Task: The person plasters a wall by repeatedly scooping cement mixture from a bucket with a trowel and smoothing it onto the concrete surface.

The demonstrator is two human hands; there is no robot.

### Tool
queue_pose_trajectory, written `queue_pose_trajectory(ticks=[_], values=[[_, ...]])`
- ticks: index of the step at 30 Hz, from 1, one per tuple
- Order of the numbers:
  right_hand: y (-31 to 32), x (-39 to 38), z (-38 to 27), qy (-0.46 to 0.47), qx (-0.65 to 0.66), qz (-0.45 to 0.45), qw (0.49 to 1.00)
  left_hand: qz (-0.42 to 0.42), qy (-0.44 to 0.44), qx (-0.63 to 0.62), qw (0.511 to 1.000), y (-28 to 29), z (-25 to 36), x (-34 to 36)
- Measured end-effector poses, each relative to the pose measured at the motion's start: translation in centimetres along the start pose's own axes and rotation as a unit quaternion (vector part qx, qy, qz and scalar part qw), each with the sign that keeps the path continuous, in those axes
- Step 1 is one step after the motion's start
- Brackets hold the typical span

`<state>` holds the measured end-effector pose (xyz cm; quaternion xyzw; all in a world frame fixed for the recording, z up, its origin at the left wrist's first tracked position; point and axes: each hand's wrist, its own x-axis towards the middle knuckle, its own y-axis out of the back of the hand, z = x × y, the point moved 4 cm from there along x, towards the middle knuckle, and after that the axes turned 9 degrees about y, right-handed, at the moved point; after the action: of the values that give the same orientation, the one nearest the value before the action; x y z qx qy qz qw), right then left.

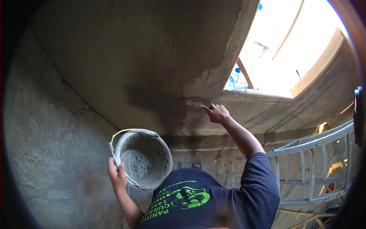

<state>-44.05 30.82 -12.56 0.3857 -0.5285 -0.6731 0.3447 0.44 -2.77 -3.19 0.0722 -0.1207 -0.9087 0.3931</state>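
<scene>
At the lower left, my left hand (pixel 116 176) grips a grey bucket (pixel 161 154) by its side, close to where the wire handle hangs along the rim. The bucket tilts toward me, with wet grey mortar (pixel 136 166) at its bottom. My right arm reaches forward to the wall (pixel 160 72). Closed round the handle of a trowel (pixel 204 108), my right hand (pixel 218 113) keeps it close to the wall below the opening's corner. The blade is hard to make out against the wall's dark patch, and I cannot tell whether it touches.
A bright window opening (pixel 282 49) with wooden framing lies at the upper right, a plastic bottle (pixel 233 78) near its lower corner. Metal scaffolding (pixel 310 168) stands at the right. Another wall (pixel 57 152) rises on the left.
</scene>
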Motion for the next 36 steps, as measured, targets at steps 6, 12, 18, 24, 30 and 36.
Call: queue_pose_trajectory(ticks=[6, 12, 18, 24, 30, 36], values=[[18.8, -3.0, 7.6, -0.049, 0.045, 0.519, 0.852, 0.005, -0.016, 0.033, 0.999, 0.0, -0.2, 0.7], [22.2, -1.3, 7.4, -0.038, 0.064, 0.501, 0.862, -0.028, 0.015, 0.016, 0.999, 0.0, -0.9, 1.1], [-0.3, 0.1, -0.5, -0.06, -0.046, 0.0, 0.997, -0.039, 0.028, 0.008, 0.999, -1.2, 0.5, 1.6], [-15.5, -9.4, -9.8, -0.233, 0.289, -0.024, 0.928, -0.037, 0.022, 0.019, 0.999, -0.5, 0.0, 1.4], [-23.0, -19.5, -19.4, -0.42, 0.563, -0.148, 0.697, -0.066, 0.047, 0.029, 0.996, -2.3, 2.3, 1.8], [-13.6, -17.6, -18.5, -0.275, 0.581, 0.147, 0.752, -0.094, 0.047, 0.026, 0.994, -3.4, 4.2, 2.0]])
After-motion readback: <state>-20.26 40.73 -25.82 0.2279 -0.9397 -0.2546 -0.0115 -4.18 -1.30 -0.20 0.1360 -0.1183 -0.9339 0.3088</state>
